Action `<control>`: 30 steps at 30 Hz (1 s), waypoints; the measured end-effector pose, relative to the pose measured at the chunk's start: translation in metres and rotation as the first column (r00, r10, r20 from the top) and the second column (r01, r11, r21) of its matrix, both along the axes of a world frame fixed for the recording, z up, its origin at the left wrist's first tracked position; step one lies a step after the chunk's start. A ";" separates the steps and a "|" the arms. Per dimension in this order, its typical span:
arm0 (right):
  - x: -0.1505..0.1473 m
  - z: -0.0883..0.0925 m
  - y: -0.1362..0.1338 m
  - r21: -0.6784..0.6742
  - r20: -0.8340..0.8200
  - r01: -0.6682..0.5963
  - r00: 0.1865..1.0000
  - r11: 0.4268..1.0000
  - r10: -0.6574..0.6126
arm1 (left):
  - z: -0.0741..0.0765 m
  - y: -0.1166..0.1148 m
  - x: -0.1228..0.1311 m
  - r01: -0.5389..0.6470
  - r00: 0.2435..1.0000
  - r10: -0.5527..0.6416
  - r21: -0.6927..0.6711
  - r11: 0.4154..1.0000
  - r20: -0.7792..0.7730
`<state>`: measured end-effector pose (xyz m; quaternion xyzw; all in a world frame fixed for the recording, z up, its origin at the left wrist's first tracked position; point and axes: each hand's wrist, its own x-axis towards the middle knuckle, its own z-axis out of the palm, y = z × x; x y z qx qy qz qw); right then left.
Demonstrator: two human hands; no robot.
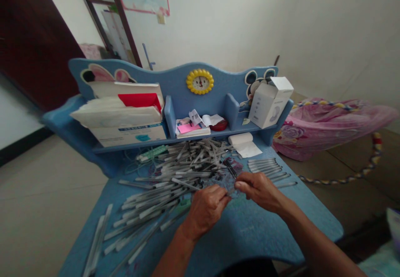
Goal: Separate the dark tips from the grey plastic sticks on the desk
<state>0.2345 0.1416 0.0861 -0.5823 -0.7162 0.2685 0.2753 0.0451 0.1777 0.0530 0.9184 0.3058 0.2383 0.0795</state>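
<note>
My left hand [208,208] is closed over the front of the pile, fingers pinched. A whitish pen [184,183] sticks out from behind its knuckles and appears to be held in it. My right hand [258,188] is also closed, its thumb and forefinger pinched just right of the left fingertips. Something small and clear shows between the two hands, too blurred to name. Behind them lie clear plastic pieces [220,180] and a few dark, thin pieces [230,168]. A large heap of pens [187,160] spreads to the left and back.
A row of pens [265,166] lies at the right. Along the back, the blue desk shelf [200,137] holds a carton of papers [125,120], booklets [193,131] and a white box [267,104]. A paper roll [240,138] sits before it. A pink covered basket [328,131] stands beyond the right edge.
</note>
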 end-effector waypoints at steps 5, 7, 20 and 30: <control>-0.003 -0.004 0.000 -0.004 -0.046 0.036 0.998 0.999 -0.037 | -0.007 0.000 0.001 -0.023 1.000 0.023 0.037 0.999 0.001; -0.007 -0.008 0.002 -0.008 -0.051 0.080 0.995 0.997 -0.080 | -0.010 0.000 0.002 -0.050 0.999 0.049 0.077 0.996 0.009; -0.024 -0.027 0.010 -0.248 -0.263 0.270 0.906 0.930 -0.333 | -0.013 -0.006 0.010 -0.197 0.980 0.187 0.240 0.950 0.066; -0.028 -0.033 0.012 -0.325 -0.278 0.319 0.868 0.890 -0.412 | -0.020 -0.009 0.015 -0.276 0.961 0.261 0.288 0.917 0.089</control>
